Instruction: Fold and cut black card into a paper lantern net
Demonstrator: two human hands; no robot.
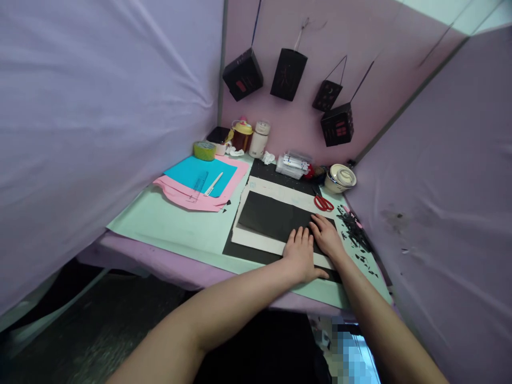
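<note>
Left hand point(300, 255) and right hand point(326, 234) lie side by side, palms down, fingers spread flat — both open, gripping nothing — pressing on the near right corner of a black sheet point(272, 216). The sheet rests on a white board point(260, 213) over a black mat point(240, 250), on the bench point(168, 218). Red scissors point(323, 202) lie just beyond the right hand; black paper scraps point(354, 229) to its right. Four black paper lanterns point(288, 73) hang on the wall.

Flat black sheet point(276, 217) on white paper point(256, 234)
</note>
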